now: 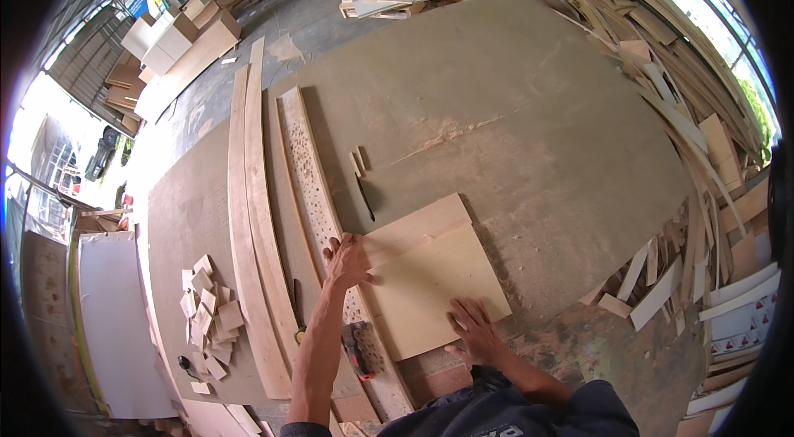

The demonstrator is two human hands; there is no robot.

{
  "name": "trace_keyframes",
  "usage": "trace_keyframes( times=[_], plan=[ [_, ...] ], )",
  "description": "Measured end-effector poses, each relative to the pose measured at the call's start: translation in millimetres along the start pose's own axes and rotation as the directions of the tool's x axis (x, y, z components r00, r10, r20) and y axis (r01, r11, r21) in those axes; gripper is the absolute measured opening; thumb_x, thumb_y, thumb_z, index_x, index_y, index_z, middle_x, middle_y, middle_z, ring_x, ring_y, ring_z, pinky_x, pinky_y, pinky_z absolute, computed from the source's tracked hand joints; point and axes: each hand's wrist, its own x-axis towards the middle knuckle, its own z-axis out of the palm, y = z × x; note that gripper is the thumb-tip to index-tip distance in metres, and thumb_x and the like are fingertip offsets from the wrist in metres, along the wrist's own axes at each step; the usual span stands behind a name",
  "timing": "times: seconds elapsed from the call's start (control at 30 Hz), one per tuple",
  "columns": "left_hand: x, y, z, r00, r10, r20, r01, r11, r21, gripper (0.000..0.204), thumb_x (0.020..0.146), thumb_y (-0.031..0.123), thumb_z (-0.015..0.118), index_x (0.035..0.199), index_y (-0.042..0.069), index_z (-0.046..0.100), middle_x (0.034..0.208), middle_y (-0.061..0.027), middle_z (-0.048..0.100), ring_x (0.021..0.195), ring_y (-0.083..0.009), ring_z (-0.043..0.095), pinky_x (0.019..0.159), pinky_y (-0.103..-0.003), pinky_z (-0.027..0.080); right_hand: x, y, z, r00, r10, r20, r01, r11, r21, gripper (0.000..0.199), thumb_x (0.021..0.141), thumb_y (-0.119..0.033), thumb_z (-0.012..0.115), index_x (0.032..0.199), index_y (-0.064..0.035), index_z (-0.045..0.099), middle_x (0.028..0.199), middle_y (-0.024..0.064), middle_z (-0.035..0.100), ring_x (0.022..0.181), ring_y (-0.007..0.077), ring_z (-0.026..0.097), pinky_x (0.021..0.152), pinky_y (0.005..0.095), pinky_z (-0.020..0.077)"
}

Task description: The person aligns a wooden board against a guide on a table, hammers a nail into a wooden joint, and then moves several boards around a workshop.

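A flat, light-coloured wooden board (438, 288) lies tilted on the large work surface in front of me, with a paler strip along its far side. My left hand (347, 262) closes over the board's left edge where it meets a long wooden channel (306, 164); its fingers curl and its thumb rests on the board. On the near right part of the board, my right hand (475, 331) lies flat with fingers spread. A red and dark hand tool (358, 351) sits on the channel by my left forearm; its kind is unclear.
Long planks (252, 214) lie left of the channel. Farther left is a pile of small wood blocks (211, 317). A thin black tool (365, 199) and short sticks (357, 161) lie beyond the board. Scrap wood (662, 280) is heaped along the right side.
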Motion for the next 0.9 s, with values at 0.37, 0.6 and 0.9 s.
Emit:
trace_keyframes(
  times=[0.37, 0.6, 0.9],
  plan=[
    [11, -31, 11, 1.0, -0.023, 0.02, 0.022, 0.999, 0.027, 0.125, 0.028, 0.04, 0.097, 0.137, 0.005, 0.047, 0.127, -0.0095, 0.042, 0.114, -0.0338, 0.038, 0.1, -0.045, 0.034, -1, 9, 34, 0.984, -0.058, -0.171, 0.03, 0.986, -0.163, 0.065, 0.087, -0.034, 0.068, 0.142, -0.0058, 0.05, 0.158, 0.0102, 0.033, 0.149, 0.0241, 0.026, 0.12, 0.0548, 0.016],
    [43, -32, -3, 0.999, 0.038, -0.016, -0.039, 0.999, -0.032, 0.126, 0.026, 0.039, 0.096, 0.135, 0.0, 0.047, 0.123, -0.0104, 0.042, 0.112, -0.0342, 0.038, 0.103, -0.044, 0.033, 28, 17, 29, 0.973, -0.028, -0.227, 0.007, 0.995, -0.095, 0.065, 0.081, -0.032, 0.074, 0.137, -0.0071, 0.055, 0.155, 0.0106, 0.038, 0.147, 0.0262, 0.03, 0.12, 0.0559, 0.0126],
    [67, -41, -17, 0.997, 0.057, -0.044, -0.058, 0.998, -0.025, 0.114, 0.029, 0.032, 0.096, 0.131, 0.004, 0.052, 0.123, -0.0101, 0.044, 0.111, -0.0331, 0.041, 0.102, -0.043, 0.037, 57, 22, 17, 0.972, -0.043, -0.23, 0.011, 0.99, -0.14, 0.059, 0.084, -0.032, 0.071, 0.134, -0.0062, 0.057, 0.155, 0.0104, 0.038, 0.147, 0.0244, 0.03, 0.119, 0.0557, 0.0163]
  ],
)
